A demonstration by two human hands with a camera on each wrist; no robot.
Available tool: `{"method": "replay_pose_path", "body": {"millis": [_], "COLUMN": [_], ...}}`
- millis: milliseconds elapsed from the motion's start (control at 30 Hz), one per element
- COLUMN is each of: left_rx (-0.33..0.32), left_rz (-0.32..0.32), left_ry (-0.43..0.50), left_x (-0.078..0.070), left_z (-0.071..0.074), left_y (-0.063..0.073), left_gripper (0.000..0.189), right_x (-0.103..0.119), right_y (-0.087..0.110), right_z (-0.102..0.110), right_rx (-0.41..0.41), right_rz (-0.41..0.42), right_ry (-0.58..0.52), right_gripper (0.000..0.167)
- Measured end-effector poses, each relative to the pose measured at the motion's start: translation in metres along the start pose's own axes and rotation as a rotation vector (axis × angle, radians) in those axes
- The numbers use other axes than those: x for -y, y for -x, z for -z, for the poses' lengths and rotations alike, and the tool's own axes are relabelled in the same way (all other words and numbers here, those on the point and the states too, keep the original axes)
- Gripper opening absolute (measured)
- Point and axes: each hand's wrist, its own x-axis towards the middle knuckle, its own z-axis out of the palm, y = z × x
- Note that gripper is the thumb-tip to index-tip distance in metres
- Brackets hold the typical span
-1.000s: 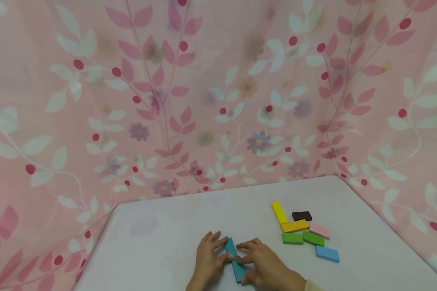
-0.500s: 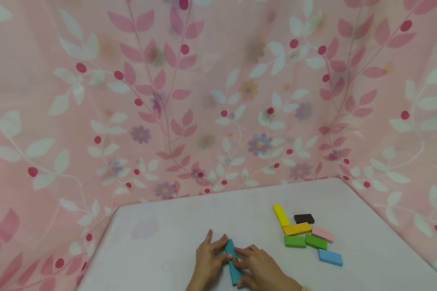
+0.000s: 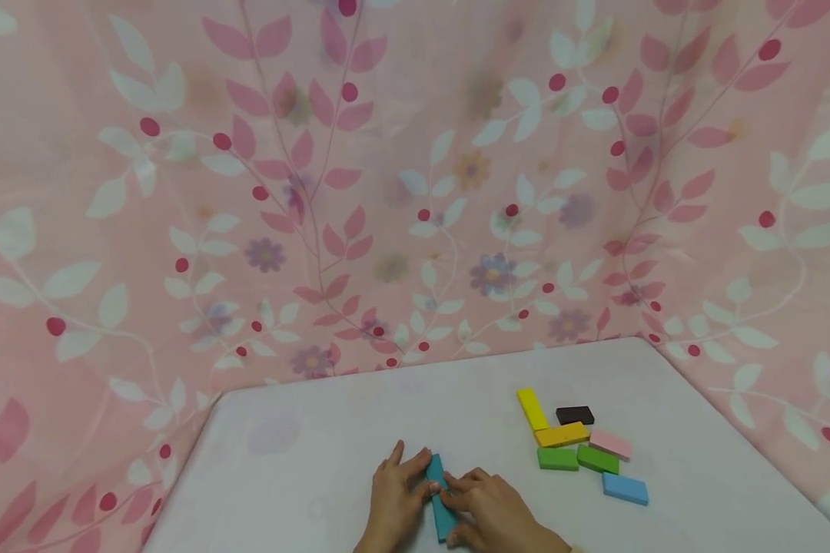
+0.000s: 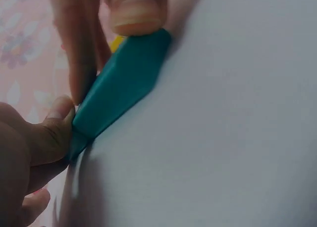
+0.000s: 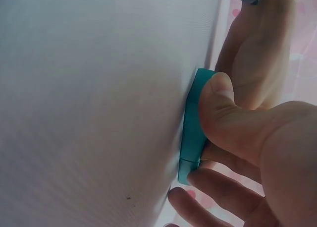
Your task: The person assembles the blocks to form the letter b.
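A long teal bar (image 3: 445, 520), which looks like modelling clay, lies on the white table between both hands. My left hand (image 3: 391, 498) holds its left side, the index finger near the far end and the thumb near the middle. From the right, my right hand (image 3: 496, 508) grips the same bar, thumb at the near end and fingers farther along. In the right wrist view a seam crosses the teal bar (image 5: 193, 125) near its lower end, close to the fingertips. The left wrist view shows the teal bar (image 4: 121, 83) with a thumb pressed on its near end.
To the right lie a yellow bar (image 3: 532, 409), an orange-yellow bar (image 3: 562, 435), a black block (image 3: 576, 415), a pink block (image 3: 610, 445), two green blocks (image 3: 557, 459) and a blue block (image 3: 625, 488). A pink floral curtain (image 3: 401, 192) hangs behind the table.
The near end of the teal bar has shifted slightly left, and the right hand has moved a little left with it. The left hand has barely moved, its fingers slightly rearranged.
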Motion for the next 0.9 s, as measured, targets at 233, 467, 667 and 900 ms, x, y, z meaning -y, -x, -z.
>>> {"method": "replay_pose_path", "body": {"millis": [233,467,667,900], "left_rx": [0.195,0.277,0.268,0.225], "left_rz": [-0.008,-0.018,-0.038,-0.065], "left_ry": [-0.167,-0.054,-0.121,-0.093], "left_x": [-0.007,0.0,-0.002,-0.005], "left_z": [-0.002,-0.006,-0.001,0.005], "left_y": [0.016,0.026,0.032,0.031], "left_gripper": [0.059,0.076,0.077,0.075], "right_x": [0.002,0.0,0.001,-0.007], "right_y": [0.002,0.005,0.007,0.005], "right_z": [-0.003,0.0,0.0,0.003], "right_rx": [-0.058,-0.043,-0.05,-0.036], "right_rz": [0.059,0.033,0.046,0.064], "right_ry": [0.003,0.036,0.007,-0.046], "right_gripper": [0.053,0.053,0.055,0.059]}}
